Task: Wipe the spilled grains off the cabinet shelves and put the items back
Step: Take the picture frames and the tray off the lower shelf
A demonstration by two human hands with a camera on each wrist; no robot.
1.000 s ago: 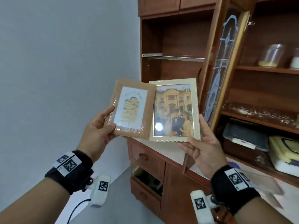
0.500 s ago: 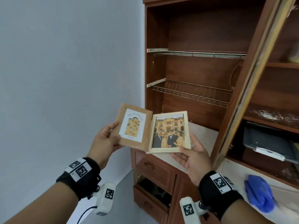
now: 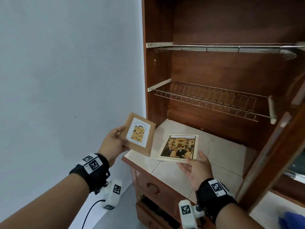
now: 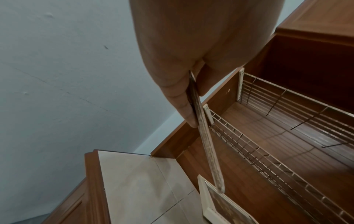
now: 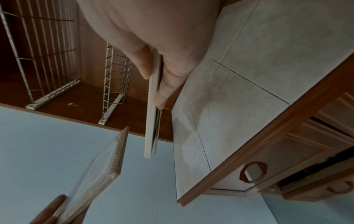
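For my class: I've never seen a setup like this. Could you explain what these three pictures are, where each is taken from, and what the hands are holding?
No machine here: a person wears cameras. The head view looks down at both hands; each wrist view looks along one hand. The left hand grips a brown frame, seen edge-on in the left wrist view. The right hand holds a cream photo frame by its lower edge, tilted above the tiled counter of a wooden cabinet. Two wire racks hang inside. The marked black bands on the wrists carry the cameras.
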